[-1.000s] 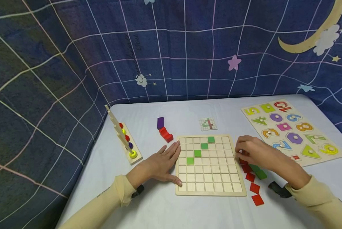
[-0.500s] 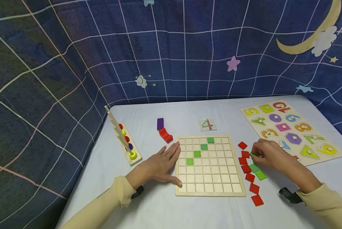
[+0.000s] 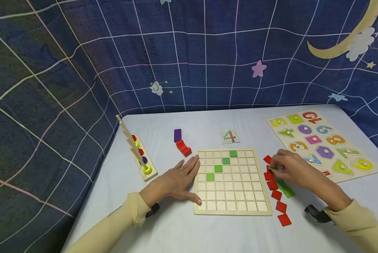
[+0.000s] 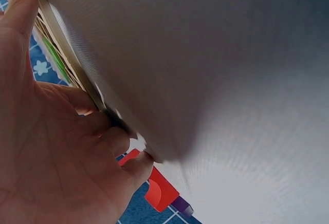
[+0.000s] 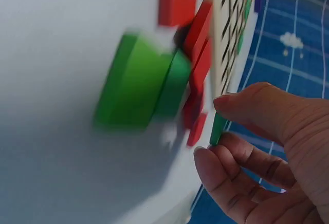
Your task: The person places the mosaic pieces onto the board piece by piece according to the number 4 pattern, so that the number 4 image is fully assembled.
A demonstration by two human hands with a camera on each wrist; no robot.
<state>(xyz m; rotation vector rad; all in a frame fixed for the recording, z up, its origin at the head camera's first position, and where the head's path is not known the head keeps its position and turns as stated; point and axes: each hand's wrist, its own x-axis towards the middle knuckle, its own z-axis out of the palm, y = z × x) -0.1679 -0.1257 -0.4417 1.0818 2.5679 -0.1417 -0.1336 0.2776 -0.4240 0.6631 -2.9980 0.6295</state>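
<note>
A wooden grid board [image 3: 233, 212] lies in the middle of the table, with several green tiles set in a diagonal line of its cells. My left hand [image 3: 176, 181] rests at the board's left edge, fingers spread and straight. Between thumb and fingers my right hand [image 3: 294, 168] pinches a green tile [image 5: 218, 126], just right of the board. Beneath that hand, loose red tiles [image 3: 281, 207] run down along the board's right side. Two more green tiles [image 3: 288, 192] lie beside them, blurred in the right wrist view.
A small pattern card [image 3: 230, 137] lies behind the board. To the left are a red curved block [image 3: 183, 148], a purple block [image 3: 177, 135] and a peg stand with coloured beads [image 3: 148, 158]. A number puzzle board [image 3: 359, 154] lies at the right.
My right hand moved from the red tiles to the green ones and took up a green tile, then shifted slightly left toward the board. The left hand has stayed in place.
</note>
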